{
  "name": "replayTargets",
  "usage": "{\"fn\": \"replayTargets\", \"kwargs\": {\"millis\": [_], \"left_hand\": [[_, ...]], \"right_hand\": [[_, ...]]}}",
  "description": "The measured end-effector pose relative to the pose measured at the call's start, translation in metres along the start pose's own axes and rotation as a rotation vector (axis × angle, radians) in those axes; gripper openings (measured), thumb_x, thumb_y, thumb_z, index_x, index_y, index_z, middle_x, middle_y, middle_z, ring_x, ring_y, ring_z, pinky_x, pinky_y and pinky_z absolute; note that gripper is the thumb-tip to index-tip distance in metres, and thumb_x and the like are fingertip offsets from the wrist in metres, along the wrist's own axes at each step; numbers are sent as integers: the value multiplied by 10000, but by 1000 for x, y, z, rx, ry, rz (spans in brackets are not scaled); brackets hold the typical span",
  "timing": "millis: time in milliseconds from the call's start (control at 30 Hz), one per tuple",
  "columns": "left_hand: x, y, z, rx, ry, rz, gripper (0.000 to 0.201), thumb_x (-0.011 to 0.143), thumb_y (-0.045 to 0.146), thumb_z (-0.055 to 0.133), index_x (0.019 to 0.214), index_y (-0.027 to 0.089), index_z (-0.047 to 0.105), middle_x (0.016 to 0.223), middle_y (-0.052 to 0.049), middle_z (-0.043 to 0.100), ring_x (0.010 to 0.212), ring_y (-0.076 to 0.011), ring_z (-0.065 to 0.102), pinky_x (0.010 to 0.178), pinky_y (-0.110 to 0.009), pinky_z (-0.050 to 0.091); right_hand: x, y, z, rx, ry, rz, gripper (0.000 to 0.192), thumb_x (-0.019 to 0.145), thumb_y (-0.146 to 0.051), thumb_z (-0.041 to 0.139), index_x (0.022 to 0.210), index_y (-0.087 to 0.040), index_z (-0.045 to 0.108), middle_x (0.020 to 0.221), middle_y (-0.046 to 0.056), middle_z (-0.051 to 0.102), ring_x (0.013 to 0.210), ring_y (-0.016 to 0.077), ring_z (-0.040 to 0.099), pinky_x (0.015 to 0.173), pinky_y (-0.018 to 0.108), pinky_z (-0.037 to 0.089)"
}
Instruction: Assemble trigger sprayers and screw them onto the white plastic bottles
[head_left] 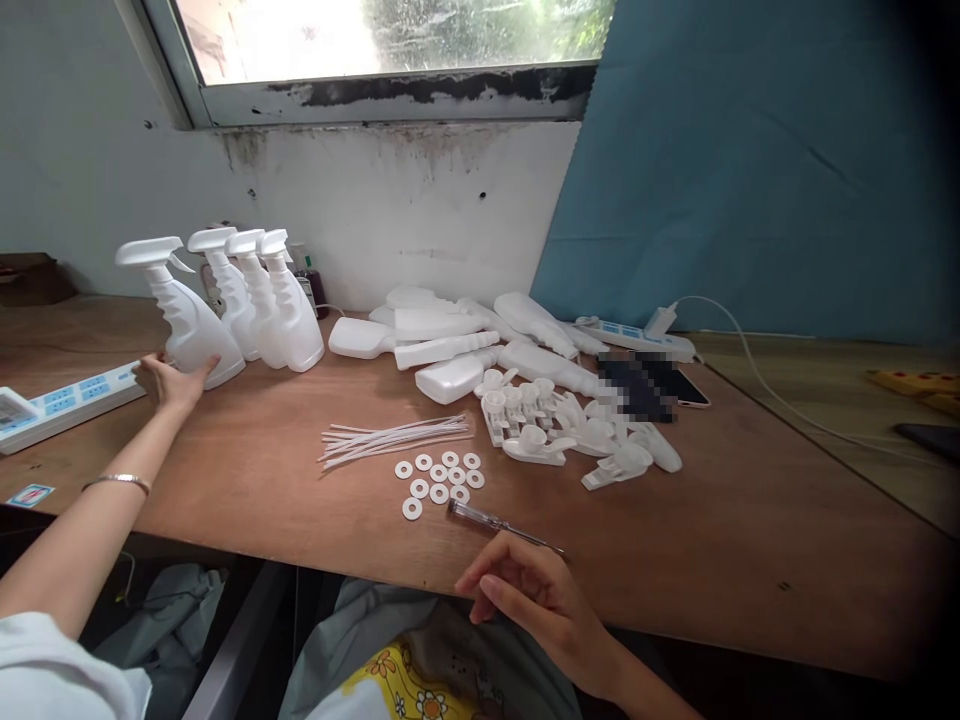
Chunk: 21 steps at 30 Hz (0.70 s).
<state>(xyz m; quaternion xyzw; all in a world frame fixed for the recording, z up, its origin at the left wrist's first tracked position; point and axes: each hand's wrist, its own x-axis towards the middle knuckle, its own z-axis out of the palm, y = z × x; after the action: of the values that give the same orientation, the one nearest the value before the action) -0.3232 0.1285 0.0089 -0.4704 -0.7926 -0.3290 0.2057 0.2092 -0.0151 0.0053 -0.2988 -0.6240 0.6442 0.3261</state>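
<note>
My left hand (174, 380) reaches out to the far left and touches the base of the nearest assembled white spray bottle (184, 318), fingers spread around it. Further assembled spray bottles (266, 300) stand in a row behind it. My right hand (529, 592) rests at the table's front edge, fingers loosely curled, holding nothing. Just beyond its fingertips lies a clear-handled screwdriver (499, 525). White washers (439, 478) and thin white tubes (397, 440) lie in the middle of the wooden table (750, 520).
Several empty white bottles (450, 345) lie on their sides at the back, with loose trigger heads (570, 430) in front. A phone (660, 385) and a power strip (637, 338) lie at right, another power strip (60, 405) at left. A blue board (750, 160) leans against the wall.
</note>
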Motion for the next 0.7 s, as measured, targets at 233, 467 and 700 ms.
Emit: {"fn": "replayTargets", "kwargs": {"millis": [233,467,700], "left_hand": [[-52,78,16,-5,-233,608,268,777,337,484,960,159,566,1008,-77,594,996,-209,505,915,-328,386],[-35,139,67,68,-274,848,300,814,39,362,786,127,647,1027,-157,622,1155,-268,469,987,-461,303],[-13,128,89,181,-261,852,236,855,278,518,1017,116,578,1134,-88,566,1113,-224,496,962,-482,365]], "right_hand": [[1,1,3,9,-34,43,216,854,-349,542,865,-140,596,843,63,656,689,125,635,649,253,510],[-3,2,2,-35,-28,33,210,864,-345,529,879,-149,603,865,65,645,711,132,634,657,254,502],[-2,1,1,-58,-43,31,206,868,-344,522,888,-153,599,875,64,640,728,137,635,657,252,500]]}}
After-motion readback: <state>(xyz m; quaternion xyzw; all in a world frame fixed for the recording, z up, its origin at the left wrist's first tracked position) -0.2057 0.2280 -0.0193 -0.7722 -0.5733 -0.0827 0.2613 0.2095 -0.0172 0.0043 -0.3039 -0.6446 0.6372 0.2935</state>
